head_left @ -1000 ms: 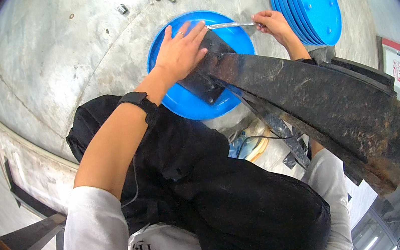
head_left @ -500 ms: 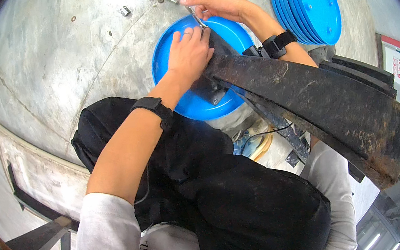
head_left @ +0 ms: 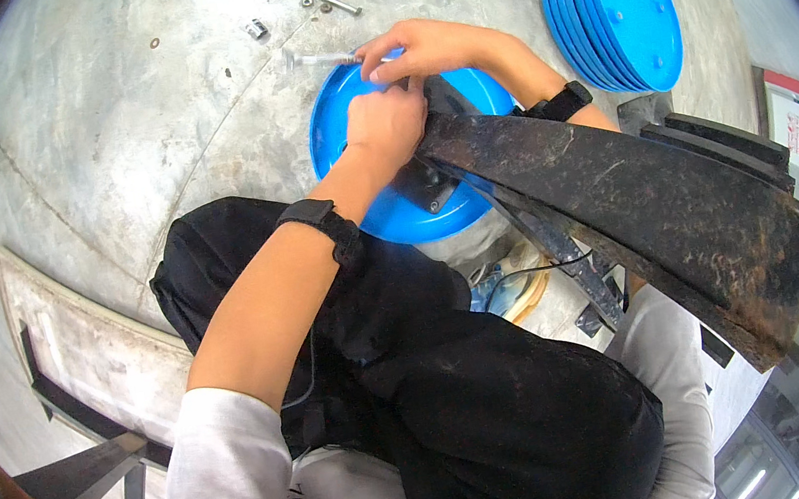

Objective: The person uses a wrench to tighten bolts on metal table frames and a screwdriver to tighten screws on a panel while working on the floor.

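The right hand (head_left: 415,48) bent its fingers at a blurred silver wrench (head_left: 322,59) jutting leftward from it, grip unclear. Just beside it, the left hand (head_left: 387,124) curled over a black plate (head_left: 425,189), its hold hidden, with a blue dish (head_left: 398,224) beneath.

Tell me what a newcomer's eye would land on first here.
Probably the big, worn black metal piece, slanting from the blue dish at upper centre toward the right edge. Next, the stack of bright blue dishes at upper right. Then the blurred silver tool by the right hand, above the dish's left side.
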A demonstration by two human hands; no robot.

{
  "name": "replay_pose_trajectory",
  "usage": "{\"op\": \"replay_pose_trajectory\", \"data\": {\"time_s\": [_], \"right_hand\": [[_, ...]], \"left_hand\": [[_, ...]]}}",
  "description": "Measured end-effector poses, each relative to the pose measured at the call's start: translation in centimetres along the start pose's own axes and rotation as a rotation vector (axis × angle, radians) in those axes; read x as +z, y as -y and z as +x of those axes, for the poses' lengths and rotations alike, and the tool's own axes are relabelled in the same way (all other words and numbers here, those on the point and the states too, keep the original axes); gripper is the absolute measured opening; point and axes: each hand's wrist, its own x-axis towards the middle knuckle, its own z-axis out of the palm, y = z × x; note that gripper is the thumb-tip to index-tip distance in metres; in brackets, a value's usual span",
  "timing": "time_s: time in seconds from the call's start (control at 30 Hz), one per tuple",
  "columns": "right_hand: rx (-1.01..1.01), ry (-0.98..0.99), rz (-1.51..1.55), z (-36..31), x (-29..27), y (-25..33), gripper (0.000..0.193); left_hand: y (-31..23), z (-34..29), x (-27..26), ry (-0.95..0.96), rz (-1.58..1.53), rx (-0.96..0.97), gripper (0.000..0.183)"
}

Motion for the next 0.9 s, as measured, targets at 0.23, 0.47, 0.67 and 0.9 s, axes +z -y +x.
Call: {"op": "replay_pose_trajectory", "data": {"time_s": [0.23, 0.47, 0.67, 0.9], "right_hand": [[0.109, 0.191, 0.034, 0.0, 1.0, 1.1, 0.042], [0.107, 0.104, -0.089, 0.2, 1.3, 0.3, 0.043], [0.112, 0.018, -0.168, -0.3, 1.4, 0.3, 0.046], [0.014, -0.006, -0.095, 0.0, 1.0, -0.8, 0.033]], "left_hand": [[0.7, -0.1, 0.8, 0.074, -0.04, 0.076, 0.011], [0.6, 0.0, 1.3, -0.016, -0.094, 0.081, 0.011], [0.3, 0.1, 0.2, 0.02, -0.141, 0.016, 0.012], [-0.9, 0.5, -2.2, 0.179, -0.067, -0.099, 0.014]]}}
